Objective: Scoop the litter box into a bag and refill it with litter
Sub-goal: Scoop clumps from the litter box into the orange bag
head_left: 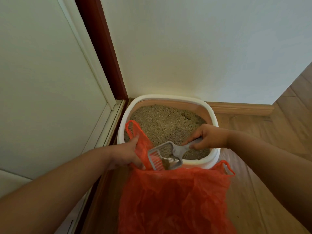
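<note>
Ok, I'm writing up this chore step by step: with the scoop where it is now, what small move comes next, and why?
Probably tip the scoop so its clump drops into the orange bag. The right hand holds the loaded scoop right at the bag's mouth, which the left hand is holding open in front of the litter box.

Grey scoop (164, 156) w/ clump, over orange bag (175, 200)

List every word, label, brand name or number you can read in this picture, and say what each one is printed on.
None: no readable text appears anywhere in the view.
The orange bag held by the left hand shows no print.
The grey scoop in the right hand shows no marking.
The litter box rim, the wall and the door are blank.
</note>
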